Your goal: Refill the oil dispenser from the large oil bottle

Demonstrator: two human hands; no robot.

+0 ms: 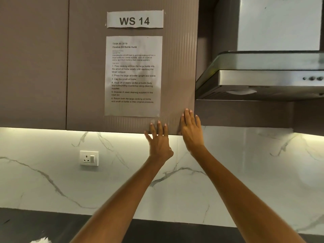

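Neither the large oil bottle nor the oil dispenser is in view. Both my hands are raised to the lower right corner of a brown upper cabinet door [177,71]. My left hand [158,139] lies flat against the door's bottom edge with fingers spread. My right hand [191,130] presses flat on the door's right edge, fingers pointing up. Neither hand holds anything. The door looks closed against the cabinet.
A "WS 14" label [135,19] and a printed task sheet [133,76] are taped to the door. A steel range hood [263,79] juts out at right. The marble backsplash carries a wall socket [89,158]. A dark countertop [157,230] runs along the bottom.
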